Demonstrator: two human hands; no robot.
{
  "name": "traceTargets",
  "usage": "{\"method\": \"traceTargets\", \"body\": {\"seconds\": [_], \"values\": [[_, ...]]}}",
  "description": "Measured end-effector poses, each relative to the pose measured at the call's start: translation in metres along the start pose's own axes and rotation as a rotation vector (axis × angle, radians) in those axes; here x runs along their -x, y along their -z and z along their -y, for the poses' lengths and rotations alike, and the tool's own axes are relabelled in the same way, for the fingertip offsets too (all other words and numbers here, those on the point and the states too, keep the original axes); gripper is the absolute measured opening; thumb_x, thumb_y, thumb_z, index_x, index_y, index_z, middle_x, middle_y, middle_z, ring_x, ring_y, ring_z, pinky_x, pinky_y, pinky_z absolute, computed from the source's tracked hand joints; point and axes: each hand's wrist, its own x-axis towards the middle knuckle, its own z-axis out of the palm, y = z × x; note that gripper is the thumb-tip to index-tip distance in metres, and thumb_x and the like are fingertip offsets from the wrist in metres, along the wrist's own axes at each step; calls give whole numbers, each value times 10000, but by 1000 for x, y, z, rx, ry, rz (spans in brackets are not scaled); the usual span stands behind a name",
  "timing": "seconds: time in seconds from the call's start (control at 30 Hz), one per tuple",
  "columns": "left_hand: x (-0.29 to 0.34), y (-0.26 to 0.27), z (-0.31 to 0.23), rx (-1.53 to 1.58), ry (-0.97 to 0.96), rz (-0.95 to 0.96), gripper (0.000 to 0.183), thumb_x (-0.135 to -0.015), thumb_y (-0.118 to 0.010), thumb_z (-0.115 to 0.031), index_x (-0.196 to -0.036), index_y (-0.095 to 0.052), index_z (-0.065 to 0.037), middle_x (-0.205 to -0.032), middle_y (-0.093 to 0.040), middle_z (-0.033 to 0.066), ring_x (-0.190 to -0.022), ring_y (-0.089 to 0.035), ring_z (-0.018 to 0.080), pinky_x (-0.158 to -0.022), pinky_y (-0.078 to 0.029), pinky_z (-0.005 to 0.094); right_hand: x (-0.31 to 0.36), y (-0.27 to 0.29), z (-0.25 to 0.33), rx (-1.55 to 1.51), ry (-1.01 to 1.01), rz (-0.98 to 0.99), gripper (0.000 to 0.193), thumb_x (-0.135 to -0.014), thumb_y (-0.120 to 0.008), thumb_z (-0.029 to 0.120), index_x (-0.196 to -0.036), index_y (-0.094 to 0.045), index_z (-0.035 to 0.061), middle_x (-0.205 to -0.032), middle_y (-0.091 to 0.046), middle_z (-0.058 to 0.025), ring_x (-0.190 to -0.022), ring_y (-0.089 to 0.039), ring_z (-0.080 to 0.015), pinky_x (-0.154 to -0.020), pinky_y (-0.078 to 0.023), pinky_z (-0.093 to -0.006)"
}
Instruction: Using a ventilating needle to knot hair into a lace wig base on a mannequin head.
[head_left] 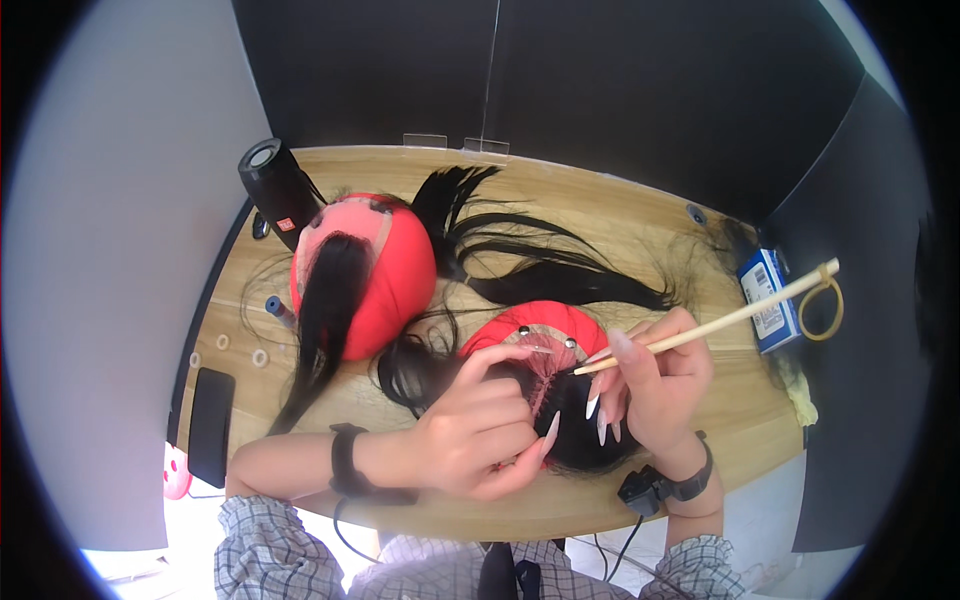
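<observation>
A red wig block (535, 318) lies near the table's front edge, with pinkish mesh (545, 372) and black hair (585, 425) on it. My left hand (478, 425) rests there. One finger reaches onto the mesh, the others are curled, and what they hold, if anything, is hidden. Between the fingers of my right hand (660, 385) is a wooden-handled ventilating needle (715, 322), its dark tip at the mesh beside the hair. A tan rubber band (823, 308) hangs from its far end.
Behind on the left sits another red wig block (408, 270) with a black lock. Loose black hair (550, 278) spreads across the wooden table. A black cylindrical speaker (275, 185), a blue-white box (768, 300), a black phone-like slab (210, 425) and small rings lie about. Dark panels (650, 100) enclose the table.
</observation>
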Motion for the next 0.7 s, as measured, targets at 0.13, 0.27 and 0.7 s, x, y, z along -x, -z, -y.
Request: {"method": "traceTargets", "body": {"seconds": [0.13,0.27,0.7], "values": [[-1,2,-2,-77,21,9,160,-663,-639,51,-557,-546,-25,-560,-510,44,-504,-483,185,-844,-485,473,-6,-7,10,38,0,-42,125,-917,-591,-12,-856,-482,-8,-659,-630,-122,-438,-546,-72,-368,-401,-176],[-4,2,-6,-112,-9,-8,160,-646,-639,47,-545,-539,-26,-546,-501,44,-492,-478,183,-822,-491,442,-11,-15,11,41,12,-69,137,-913,-603,-10,-824,-500,4,-645,-628,-97,-424,-531,-55,-366,-385,-168],[-36,56,-51,-245,143,162,180,-636,-616,61,-524,-515,-37,-514,-486,37,-451,-438,181,-779,-503,406,-29,-28,21,-43,9,-155,140,-907,-650,51,-822,-548,5,-594,-594,-38,-399,-499,-38,-355,-356,-171]]}}
